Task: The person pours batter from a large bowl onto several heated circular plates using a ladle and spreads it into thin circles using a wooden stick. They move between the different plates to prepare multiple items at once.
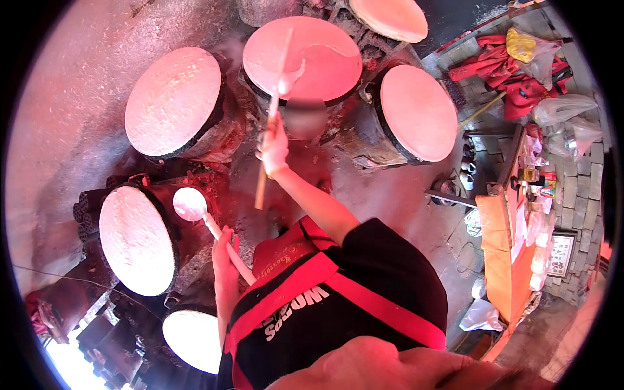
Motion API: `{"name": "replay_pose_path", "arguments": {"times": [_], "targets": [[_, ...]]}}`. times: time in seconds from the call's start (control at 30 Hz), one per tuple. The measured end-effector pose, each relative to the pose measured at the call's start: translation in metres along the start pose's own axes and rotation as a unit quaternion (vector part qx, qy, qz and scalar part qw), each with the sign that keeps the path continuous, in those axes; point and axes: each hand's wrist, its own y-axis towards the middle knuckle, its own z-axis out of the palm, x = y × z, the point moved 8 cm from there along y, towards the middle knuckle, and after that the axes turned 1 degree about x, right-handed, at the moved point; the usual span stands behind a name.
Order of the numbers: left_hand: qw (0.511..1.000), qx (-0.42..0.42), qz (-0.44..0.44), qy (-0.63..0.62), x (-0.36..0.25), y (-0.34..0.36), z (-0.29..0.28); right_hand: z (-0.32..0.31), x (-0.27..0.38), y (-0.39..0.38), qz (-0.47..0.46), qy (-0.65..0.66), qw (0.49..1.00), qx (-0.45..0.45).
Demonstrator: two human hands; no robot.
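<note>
My right hand is closed around a long wooden stick. The stick's upper part reaches over the round pale top at the far middle, where a curved streak marks the surface. Whether the tip touches that surface I cannot tell. Lower left, my left hand grips the pale handle of a ladle. Its round, whitish bowl hangs beside the left pale-topped drum. Whether these round tops are lids or the contents of vessels is unclear.
More dark-sided drums with round pale tops stand around me: upper left, right, far right and lower left. Along the right runs a table with an orange cover, bags and bottles. Red cloth lies beyond.
</note>
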Motion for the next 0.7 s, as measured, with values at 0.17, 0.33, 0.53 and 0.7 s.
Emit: {"name": "replay_pose_path", "arguments": {"times": [0.17,0.33,0.53,0.7], "targets": [[0.999,0.046,0.000,0.027,0.003,0.008,0.028,-0.083,0.068,-0.001,-0.048,-0.058,0.997,-0.008],[0.996,0.075,-0.003,0.056,0.005,-0.002,0.076,-0.055,0.081,0.017,-0.015,-0.026,0.997,0.066],[0.995,0.081,0.009,0.052,0.020,-0.003,0.115,-0.150,0.090,-0.001,0.094,-0.191,0.968,0.133],[0.994,0.088,-0.016,0.056,0.047,-0.001,0.147,-0.194,0.129,0.025,0.086,-0.124,0.984,0.093]]}}
